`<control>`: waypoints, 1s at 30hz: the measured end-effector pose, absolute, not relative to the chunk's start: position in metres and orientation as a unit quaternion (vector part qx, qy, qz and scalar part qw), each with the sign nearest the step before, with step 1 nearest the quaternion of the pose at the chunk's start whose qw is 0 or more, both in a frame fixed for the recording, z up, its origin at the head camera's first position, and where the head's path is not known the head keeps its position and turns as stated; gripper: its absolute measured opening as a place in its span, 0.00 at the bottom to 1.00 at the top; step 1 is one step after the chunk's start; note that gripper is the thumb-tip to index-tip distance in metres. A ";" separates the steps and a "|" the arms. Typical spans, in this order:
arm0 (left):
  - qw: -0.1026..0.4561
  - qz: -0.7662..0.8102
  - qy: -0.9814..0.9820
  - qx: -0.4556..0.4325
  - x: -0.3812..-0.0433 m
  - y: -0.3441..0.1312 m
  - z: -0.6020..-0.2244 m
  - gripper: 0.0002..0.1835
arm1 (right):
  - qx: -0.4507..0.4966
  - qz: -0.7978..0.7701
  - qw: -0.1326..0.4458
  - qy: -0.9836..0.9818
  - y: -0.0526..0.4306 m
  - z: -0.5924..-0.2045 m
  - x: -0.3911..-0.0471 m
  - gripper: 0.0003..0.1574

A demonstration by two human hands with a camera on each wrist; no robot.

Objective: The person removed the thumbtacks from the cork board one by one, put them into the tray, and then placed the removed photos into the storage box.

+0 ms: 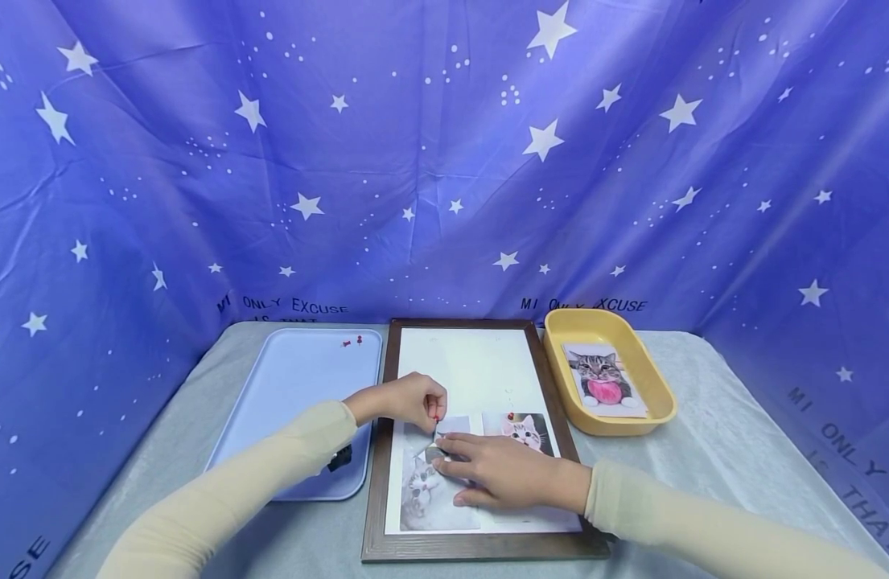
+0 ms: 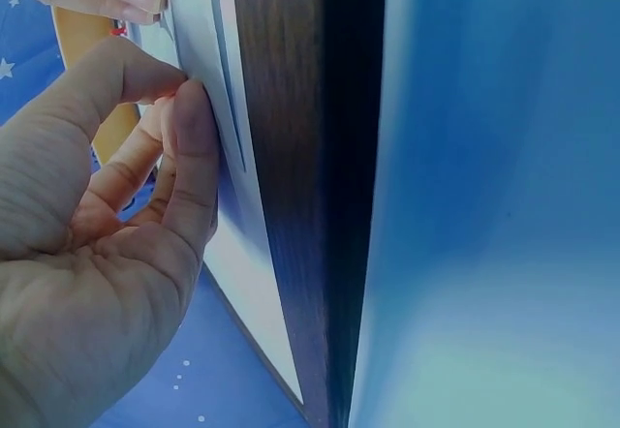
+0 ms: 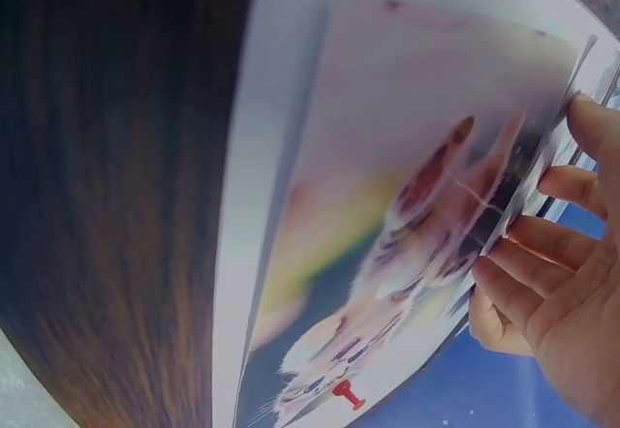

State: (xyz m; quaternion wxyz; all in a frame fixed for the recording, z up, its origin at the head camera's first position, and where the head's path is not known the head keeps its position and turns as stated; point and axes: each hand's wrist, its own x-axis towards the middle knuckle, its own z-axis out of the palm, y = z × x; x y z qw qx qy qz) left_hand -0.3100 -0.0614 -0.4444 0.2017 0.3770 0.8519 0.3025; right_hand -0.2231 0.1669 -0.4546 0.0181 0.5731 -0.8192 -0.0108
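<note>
My left hand (image 1: 415,400) pinches a red push pin (image 1: 436,418) between thumb and forefinger at the top of the left cat photo (image 1: 422,494). In the left wrist view its thumb and fingertips meet close over the board, hiding the pin. My right hand (image 1: 502,473) lies palm down across both photos, fingers extended, pressing on the left one. The right photo (image 1: 528,432) shows a kitten and bears a red push pin (image 3: 349,394) at its top. Both photos lie on a white board (image 1: 466,362) with a brown wooden frame (image 1: 487,549).
Left of the board lies a pale blue tray (image 1: 306,394) with two red push pins (image 1: 360,340) at its far end. To the right stands a yellow basket (image 1: 661,410) holding cat photos (image 1: 605,379). A starry blue curtain (image 1: 415,161) hangs behind the table.
</note>
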 end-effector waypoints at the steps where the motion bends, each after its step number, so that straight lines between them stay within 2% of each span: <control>1: 0.202 0.302 0.852 0.377 -0.310 -0.061 -0.444 0.07 | 0.573 -0.011 0.018 -0.819 0.167 -0.455 -0.223 0.33; 30: 0.225 0.329 0.827 0.397 -0.316 -0.067 -0.450 0.06 | 0.573 -0.014 0.022 -0.819 0.167 -0.454 -0.223 0.33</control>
